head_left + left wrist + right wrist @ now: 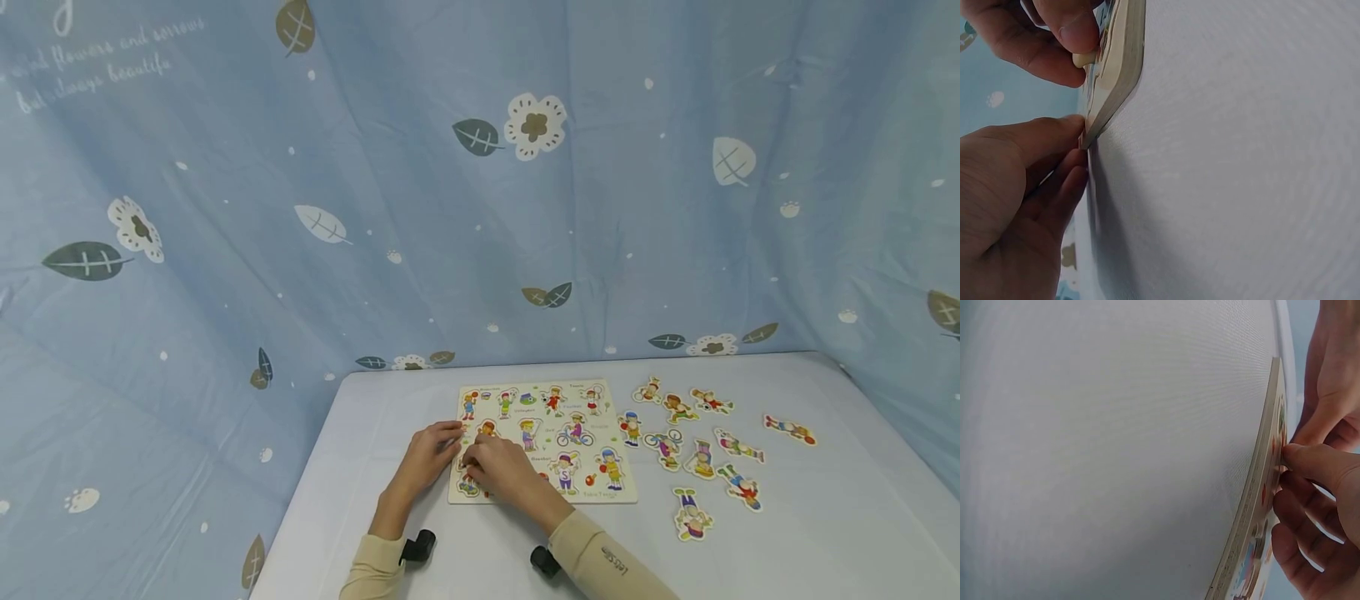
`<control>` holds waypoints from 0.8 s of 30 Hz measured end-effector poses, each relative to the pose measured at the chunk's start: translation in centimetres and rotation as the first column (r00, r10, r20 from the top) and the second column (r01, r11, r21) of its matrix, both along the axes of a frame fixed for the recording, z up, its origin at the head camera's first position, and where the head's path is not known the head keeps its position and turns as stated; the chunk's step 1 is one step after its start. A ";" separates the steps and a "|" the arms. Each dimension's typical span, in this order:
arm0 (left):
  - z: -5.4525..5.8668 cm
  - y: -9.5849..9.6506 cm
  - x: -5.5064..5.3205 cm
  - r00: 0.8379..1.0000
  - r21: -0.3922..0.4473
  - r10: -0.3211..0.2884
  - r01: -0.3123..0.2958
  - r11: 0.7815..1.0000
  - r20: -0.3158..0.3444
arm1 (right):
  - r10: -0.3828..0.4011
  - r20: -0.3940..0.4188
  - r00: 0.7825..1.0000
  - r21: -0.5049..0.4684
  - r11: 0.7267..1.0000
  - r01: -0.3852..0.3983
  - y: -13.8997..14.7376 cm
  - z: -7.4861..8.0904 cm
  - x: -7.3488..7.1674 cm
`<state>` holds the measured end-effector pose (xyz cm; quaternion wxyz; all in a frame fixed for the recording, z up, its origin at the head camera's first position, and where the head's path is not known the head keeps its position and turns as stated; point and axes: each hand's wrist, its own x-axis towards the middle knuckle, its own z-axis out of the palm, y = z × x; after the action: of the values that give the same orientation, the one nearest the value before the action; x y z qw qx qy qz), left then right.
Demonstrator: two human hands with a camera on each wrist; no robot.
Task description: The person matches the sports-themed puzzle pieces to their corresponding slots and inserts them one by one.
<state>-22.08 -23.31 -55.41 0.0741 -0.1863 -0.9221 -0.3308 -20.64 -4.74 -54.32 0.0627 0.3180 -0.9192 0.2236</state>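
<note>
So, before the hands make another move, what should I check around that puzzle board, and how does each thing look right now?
1. Board lying flat on the table: ok.
2. Left hand at the board's left edge: ok.
3. Right hand pinching a wooden knob: ok, by the left wrist view.
4. Spot under the right hand properly filled: cannot tell, it is covered.
5. Loose cut-outs in view, right of the board: ok.
6. Nearest cut-out clear of the board: cannot tell.
</note>
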 end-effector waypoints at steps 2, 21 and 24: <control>-0.1 0.1 -0.1 1.000 0.012 -0.006 0.006 1.000 -0.008 | -0.003 0.004 1.000 0.002 1.000 0.003 0.1 0.0 0.0; -0.6 0.2 -0.3 1.000 0.037 0.018 -0.018 0.999 0.000 | 0.075 0.092 0.993 -0.008 0.997 -0.075 1.3 0.7 0.3; -0.7 0.1 -0.3 1.000 0.042 0.008 -0.008 0.999 -0.011 | 0.091 0.096 0.991 -0.003 0.996 -0.091 1.8 0.9 0.6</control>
<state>-22.41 -23.20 -56.07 0.0847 -0.1828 -0.9152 -0.3489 -20.07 -2.89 -53.38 0.0080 0.3484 -0.9059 0.2407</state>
